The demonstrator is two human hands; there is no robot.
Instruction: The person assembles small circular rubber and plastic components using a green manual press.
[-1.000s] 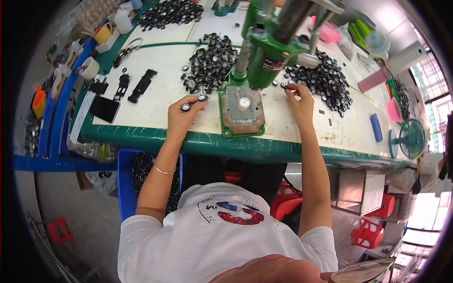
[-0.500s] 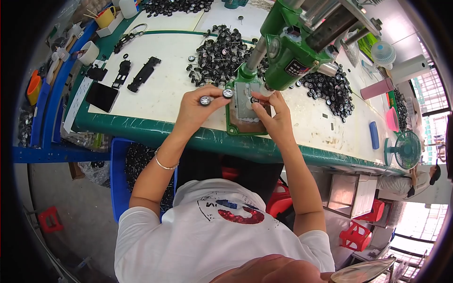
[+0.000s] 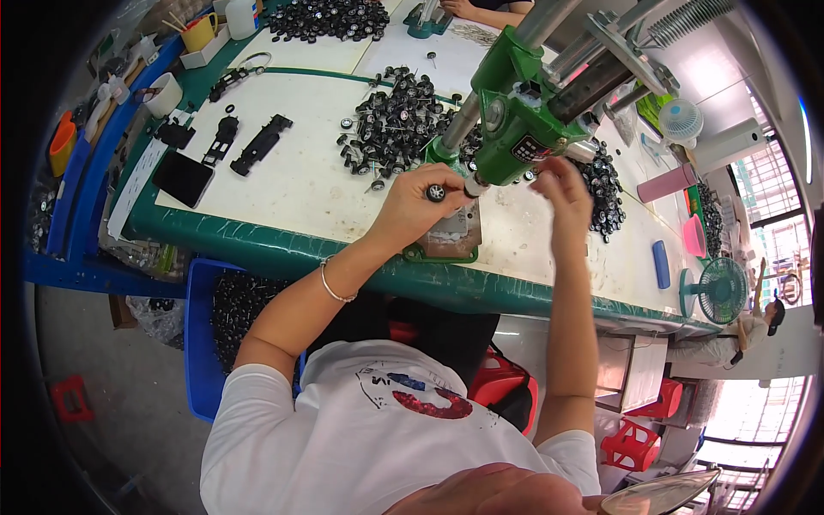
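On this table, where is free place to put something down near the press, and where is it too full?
Free: the white sheet between the black strips, the wheel pile and the green table edge. Also right of the press base, toward the blue case. Crowded: around the green press, where the left hand holds a wheel and the right hand works.
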